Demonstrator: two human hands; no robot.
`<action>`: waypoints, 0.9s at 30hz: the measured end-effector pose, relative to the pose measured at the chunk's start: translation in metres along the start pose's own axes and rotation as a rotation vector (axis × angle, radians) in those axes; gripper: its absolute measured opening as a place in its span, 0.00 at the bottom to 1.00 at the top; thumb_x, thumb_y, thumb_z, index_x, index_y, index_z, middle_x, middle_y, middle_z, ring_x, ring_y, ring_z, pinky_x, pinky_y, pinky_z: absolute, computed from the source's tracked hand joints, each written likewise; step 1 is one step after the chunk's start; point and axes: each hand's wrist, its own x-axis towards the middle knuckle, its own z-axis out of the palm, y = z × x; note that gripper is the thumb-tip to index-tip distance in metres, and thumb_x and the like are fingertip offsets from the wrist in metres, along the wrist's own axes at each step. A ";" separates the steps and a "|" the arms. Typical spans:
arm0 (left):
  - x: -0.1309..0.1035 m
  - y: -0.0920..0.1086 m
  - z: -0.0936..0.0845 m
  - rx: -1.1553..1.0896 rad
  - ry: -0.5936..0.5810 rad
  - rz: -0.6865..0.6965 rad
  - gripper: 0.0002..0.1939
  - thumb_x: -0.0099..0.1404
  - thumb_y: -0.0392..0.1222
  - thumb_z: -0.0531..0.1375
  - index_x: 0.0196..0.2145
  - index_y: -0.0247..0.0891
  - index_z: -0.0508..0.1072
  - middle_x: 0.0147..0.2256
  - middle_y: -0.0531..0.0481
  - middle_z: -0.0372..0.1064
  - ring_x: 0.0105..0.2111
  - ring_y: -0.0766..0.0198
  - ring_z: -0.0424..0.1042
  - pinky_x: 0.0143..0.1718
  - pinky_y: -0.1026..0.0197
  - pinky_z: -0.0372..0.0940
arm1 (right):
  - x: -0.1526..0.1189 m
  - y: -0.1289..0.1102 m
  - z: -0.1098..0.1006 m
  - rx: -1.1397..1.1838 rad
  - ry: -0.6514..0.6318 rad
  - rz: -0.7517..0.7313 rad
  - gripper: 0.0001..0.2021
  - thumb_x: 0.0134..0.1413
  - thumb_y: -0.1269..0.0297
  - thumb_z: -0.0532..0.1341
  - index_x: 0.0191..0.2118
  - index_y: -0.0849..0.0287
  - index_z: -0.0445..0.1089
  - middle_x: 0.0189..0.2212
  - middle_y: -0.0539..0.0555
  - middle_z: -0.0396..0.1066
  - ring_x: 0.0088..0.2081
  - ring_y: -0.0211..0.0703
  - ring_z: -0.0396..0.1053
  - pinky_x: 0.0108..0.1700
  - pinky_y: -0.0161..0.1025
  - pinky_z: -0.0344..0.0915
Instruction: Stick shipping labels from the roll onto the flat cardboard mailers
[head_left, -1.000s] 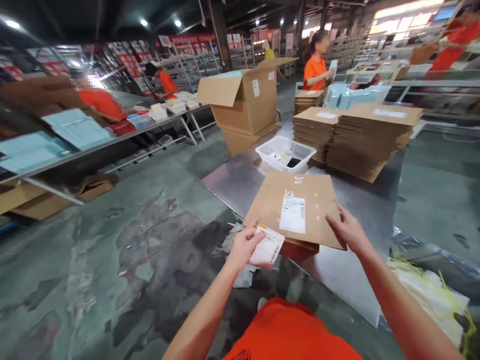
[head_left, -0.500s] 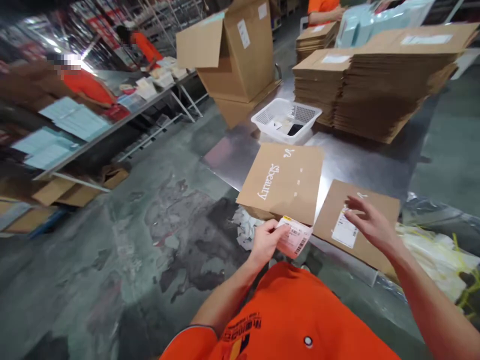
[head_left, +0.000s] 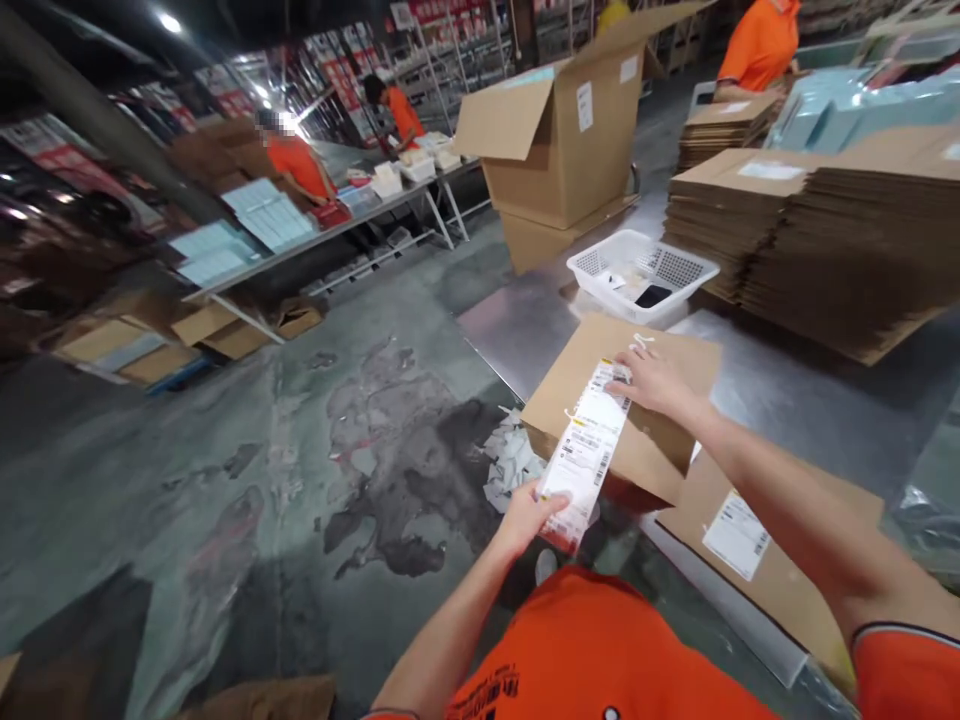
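A strip of printed white labels (head_left: 592, 435) stretches between my two hands, over a brown cardboard box (head_left: 675, 365) on the metal table. My left hand (head_left: 529, 515) pinches the lower end of the strip, near the table's front edge. The upper end is gripped by the fingers of my right hand (head_left: 651, 382), above the box's top. To the right, partly under my right forearm, lies a second brown box (head_left: 810, 540) with a white label (head_left: 737, 533) on it.
A white basket (head_left: 641, 272) with a dark flat item stands behind the boxes. Stacks of flat cardboard (head_left: 847, 240) are at the right, and a large open carton (head_left: 559, 150) is behind. People in orange work at the left table (head_left: 337, 232) and far right.
My right hand has moved left from the labelled box and taken the strip's upper end. The strip is now drawn out long between both hands. The view has shifted left.
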 end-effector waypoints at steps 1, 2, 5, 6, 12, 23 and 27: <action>-0.003 -0.005 -0.008 0.013 -0.010 -0.016 0.19 0.44 0.49 0.69 0.30 0.31 0.79 0.24 0.49 0.74 0.23 0.64 0.67 0.27 0.63 0.61 | 0.007 0.002 0.001 -0.061 -0.010 0.018 0.23 0.53 0.51 0.62 0.49 0.61 0.68 0.47 0.65 0.70 0.49 0.61 0.66 0.48 0.54 0.63; -0.007 -0.008 -0.018 0.026 -0.009 -0.024 0.18 0.46 0.50 0.69 0.27 0.31 0.78 0.22 0.49 0.73 0.22 0.64 0.66 0.26 0.63 0.60 | 0.010 0.002 0.002 -0.101 0.003 0.047 0.25 0.53 0.51 0.62 0.52 0.63 0.66 0.48 0.68 0.69 0.49 0.64 0.65 0.48 0.57 0.62; -0.010 -0.001 -0.043 0.026 0.141 0.021 0.18 0.51 0.53 0.66 0.25 0.31 0.78 0.22 0.48 0.73 0.21 0.63 0.68 0.25 0.62 0.61 | 0.013 -0.008 0.008 -0.160 0.048 0.085 0.22 0.62 0.60 0.52 0.57 0.67 0.63 0.51 0.70 0.66 0.52 0.61 0.64 0.53 0.56 0.59; -0.005 0.007 -0.049 0.018 0.219 0.071 0.18 0.51 0.53 0.65 0.27 0.32 0.78 0.24 0.48 0.75 0.24 0.62 0.70 0.27 0.62 0.63 | 0.012 -0.015 0.013 -0.164 0.033 0.057 0.21 0.64 0.62 0.49 0.57 0.68 0.63 0.52 0.70 0.66 0.54 0.59 0.63 0.56 0.53 0.58; 0.052 0.067 -0.045 0.142 0.186 0.335 0.16 0.57 0.49 0.62 0.36 0.34 0.80 0.43 0.42 0.77 0.43 0.53 0.75 0.46 0.55 0.67 | -0.031 -0.083 0.053 -0.129 -0.094 -0.210 0.35 0.62 0.46 0.47 0.64 0.71 0.55 0.65 0.71 0.51 0.66 0.65 0.45 0.64 0.61 0.42; -0.017 0.062 0.019 0.250 -0.232 0.383 0.15 0.60 0.51 0.62 0.39 0.40 0.82 0.50 0.42 0.74 0.55 0.50 0.68 0.59 0.54 0.59 | -0.171 0.081 -0.002 0.555 0.307 0.686 0.34 0.52 0.49 0.60 0.61 0.60 0.59 0.53 0.64 0.69 0.49 0.59 0.70 0.48 0.51 0.68; -0.025 0.045 0.042 0.123 -0.238 0.104 0.25 0.54 0.59 0.64 0.36 0.34 0.81 0.35 0.42 0.79 0.34 0.52 0.76 0.39 0.54 0.71 | -0.279 0.120 0.010 0.837 0.358 0.949 0.28 0.49 0.48 0.62 0.56 0.49 0.66 0.52 0.56 0.72 0.45 0.60 0.72 0.41 0.52 0.71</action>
